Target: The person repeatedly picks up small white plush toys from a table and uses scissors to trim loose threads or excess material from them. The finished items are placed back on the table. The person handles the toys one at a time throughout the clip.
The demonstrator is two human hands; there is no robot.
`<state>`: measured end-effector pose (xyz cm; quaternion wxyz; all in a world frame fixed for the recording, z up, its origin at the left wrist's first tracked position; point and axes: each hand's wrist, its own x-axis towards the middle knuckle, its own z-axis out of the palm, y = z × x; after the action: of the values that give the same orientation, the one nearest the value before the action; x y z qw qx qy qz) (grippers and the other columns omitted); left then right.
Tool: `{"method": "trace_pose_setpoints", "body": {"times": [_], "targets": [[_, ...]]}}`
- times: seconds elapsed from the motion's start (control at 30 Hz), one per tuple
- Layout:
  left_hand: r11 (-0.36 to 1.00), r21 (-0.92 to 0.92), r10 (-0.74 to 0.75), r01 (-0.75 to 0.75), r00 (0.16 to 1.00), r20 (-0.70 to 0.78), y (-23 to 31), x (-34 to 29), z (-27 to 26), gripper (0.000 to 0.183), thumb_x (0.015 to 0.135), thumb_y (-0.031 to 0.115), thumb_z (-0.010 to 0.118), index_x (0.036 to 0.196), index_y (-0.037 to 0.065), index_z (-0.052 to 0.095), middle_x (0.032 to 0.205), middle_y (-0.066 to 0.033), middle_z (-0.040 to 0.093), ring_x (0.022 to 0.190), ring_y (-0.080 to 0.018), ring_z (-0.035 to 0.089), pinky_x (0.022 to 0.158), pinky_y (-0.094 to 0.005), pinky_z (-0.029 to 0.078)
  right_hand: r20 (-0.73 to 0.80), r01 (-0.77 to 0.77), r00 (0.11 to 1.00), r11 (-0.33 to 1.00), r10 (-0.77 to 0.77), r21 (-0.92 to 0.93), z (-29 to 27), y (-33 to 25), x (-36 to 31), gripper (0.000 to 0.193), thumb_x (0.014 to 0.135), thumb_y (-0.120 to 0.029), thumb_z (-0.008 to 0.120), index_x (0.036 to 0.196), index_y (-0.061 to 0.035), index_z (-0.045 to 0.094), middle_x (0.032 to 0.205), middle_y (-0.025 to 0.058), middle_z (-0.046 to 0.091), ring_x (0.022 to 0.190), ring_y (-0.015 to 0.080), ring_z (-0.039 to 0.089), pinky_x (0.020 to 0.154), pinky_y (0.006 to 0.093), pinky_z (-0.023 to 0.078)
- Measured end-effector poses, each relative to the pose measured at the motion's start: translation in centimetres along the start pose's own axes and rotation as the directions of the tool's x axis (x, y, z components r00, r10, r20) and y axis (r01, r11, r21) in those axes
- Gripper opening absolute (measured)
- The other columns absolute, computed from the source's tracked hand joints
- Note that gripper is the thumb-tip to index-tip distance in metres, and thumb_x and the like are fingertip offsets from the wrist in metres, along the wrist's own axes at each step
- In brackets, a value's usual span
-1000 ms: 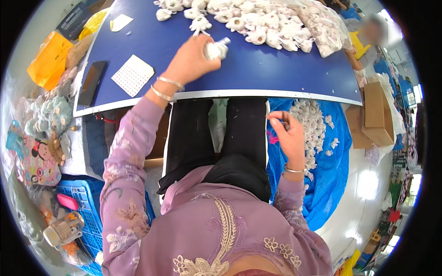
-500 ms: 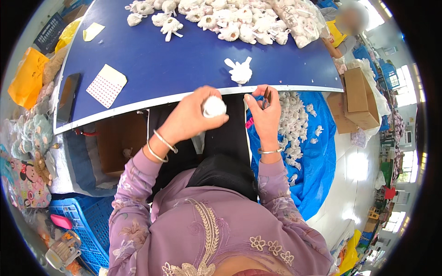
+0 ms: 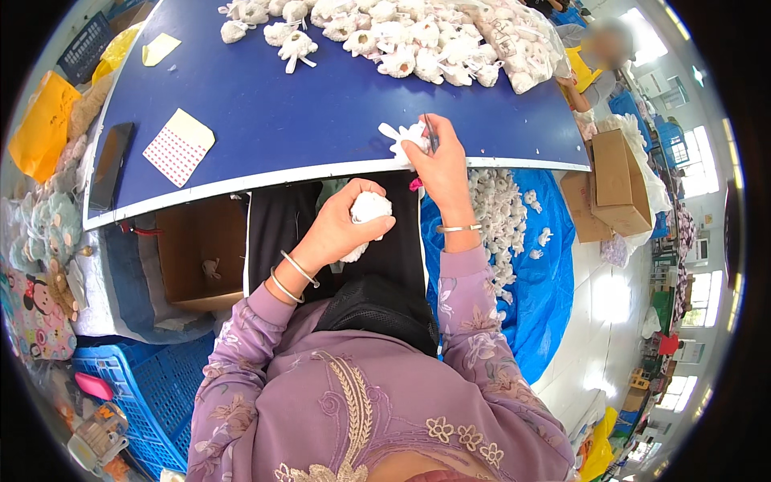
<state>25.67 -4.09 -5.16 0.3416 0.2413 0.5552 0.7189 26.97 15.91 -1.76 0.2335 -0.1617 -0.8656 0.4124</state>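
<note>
My left hand (image 3: 336,231) is closed around a round white plush piece (image 3: 370,207), held over my lap just in front of the table edge. More of its white fabric shows below the fingers. My right hand (image 3: 444,167) is at the table's front edge, with small dark pointed scissors (image 3: 433,136) tucked among its fingers. Its thumb and fingertips are closed at a second white plush piece (image 3: 398,142), which has limb-like strips sticking out to the left. Part of that piece is hidden by the thumb.
A heap of white plush heads (image 3: 401,40) covers the far side of the blue table (image 3: 281,112). Printed paper (image 3: 180,148) lies at the left. Small plush pieces (image 3: 498,217) lie on a blue sheet (image 3: 546,281) to the right, beside a cardboard box (image 3: 620,181). Another person (image 3: 590,72) sits beyond.
My right hand has moved forward onto the table edge, with the scissors, and reached the second plush piece. My left hand has dropped slightly and turned, still holding the round piece.
</note>
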Motion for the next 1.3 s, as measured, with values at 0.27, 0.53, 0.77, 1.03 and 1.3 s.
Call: {"method": "trace_pose_setpoints", "body": {"times": [0.27, 0.53, 0.77, 1.03, 1.3], "targets": [[0.990, -0.115, 0.085, -0.084, 0.996, 0.005, -1.0, 0.6, 1.3, 0.035, 0.082, 0.009, 0.074, 0.114, 0.005, 0.059, 0.111, -0.0047, 0.057, 0.079, -0.0104, 0.061, 0.071, -0.0263, 0.053, 0.121, -0.214, 0.976, 0.911, 0.183, 0.351, -0.6, -0.2, -1.6, 0.020, 0.086, -0.010, 0.071, 0.100, 0.0038, 0.065, 0.078, -0.0018, 0.060, 0.065, 0.0038, 0.051, 0.058, 0.0216, 0.042], [0.982, -0.092, 0.171, -0.167, 0.984, 0.044, -0.8, 0.1, 0.9, 0.038, 0.083, 0.008, 0.068, 0.120, 0.006, 0.060, 0.114, -0.0037, 0.055, 0.086, -0.0097, 0.059, 0.074, -0.0251, 0.051, 0.104, -0.203, 0.978, 0.925, 0.179, 0.321, -1.8, -2.4, -4.5, 0.015, 0.089, -0.013, 0.071, 0.093, 0.0015, 0.069, 0.067, -0.0068, 0.054, 0.055, 0.0002, 0.040, 0.048, 0.0198, 0.029], [0.981, -0.143, 0.150, -0.132, 0.980, 0.129, -0.5, -0.2, 0.9, 0.040, 0.083, 0.010, 0.069, 0.121, 0.005, 0.059, 0.117, -0.0036, 0.054, 0.083, -0.0091, 0.059, 0.070, -0.0242, 0.053, 0.111, -0.198, 0.978, 0.954, 0.176, 0.223, -3.9, -3.8, -5.3, 0.018, 0.089, -0.014, 0.070, 0.095, 0.0021, 0.071, 0.070, -0.0033, 0.060, 0.061, 0.0014, 0.047, 0.053, 0.0201, 0.035], [0.997, -0.053, -0.048, 0.051, 0.998, 0.044, -0.7, -0.6, 0.8, 0.047, 0.080, 0.009, 0.077, 0.121, 0.004, 0.054, 0.096, -0.0027, 0.061, 0.083, -0.0099, 0.061, 0.073, -0.0250, 0.052, -0.048, -0.183, 0.983, 0.936, 0.177, -0.301, -14.6, 0.9, -4.9, 0.026, 0.086, -0.015, 0.070, 0.106, 0.0026, 0.070, 0.094, 0.0066, 0.069, 0.085, 0.0109, 0.061, 0.078, 0.0251, 0.049], [0.992, 0.122, -0.041, 0.031, 0.996, 0.075, -1.7, -0.5, 1.9, 0.059, 0.076, 0.018, 0.077, 0.124, -0.002, 0.050, 0.104, -0.0103, 0.061, 0.091, -0.0132, 0.060, 0.077, -0.0280, 0.051, 0.433, 0.085, 0.894, 0.992, -0.115, 0.090, -4.3, -2.8, -9.1, 0.023, 0.081, -0.002, 0.070, 0.104, -0.0020, 0.069, 0.080, -0.0001, 0.056, 0.065, 0.0070, 0.047, 0.056, 0.0218, 0.036]]}}
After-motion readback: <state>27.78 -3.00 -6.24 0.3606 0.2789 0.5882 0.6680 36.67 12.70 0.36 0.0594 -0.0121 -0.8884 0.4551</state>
